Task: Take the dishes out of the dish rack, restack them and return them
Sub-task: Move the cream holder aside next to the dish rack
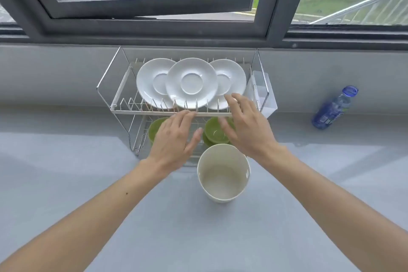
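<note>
A two-tier wire dish rack [117, 95] stands on the grey counter against the wall. Three white saucers lean upright on its top tier: left [150, 83], middle [191, 83], right [231, 77]. Green bowls sit on the lower tier, one at the left [154, 127] and a stack at the right [215, 133]. A cream cup [223, 174] stands on the counter in front of the rack. My left hand [174, 141] hovers open at the rack's front rail. My right hand [247, 126] is open, fingers spread, over the green bowl stack and near the right saucer.
A clear plastic cutlery holder [263, 95] hangs on the rack's right side. A blue water bottle [333, 108] stands at the right by the wall. A dark-framed window [154, 26] runs above the grey counter [66, 172].
</note>
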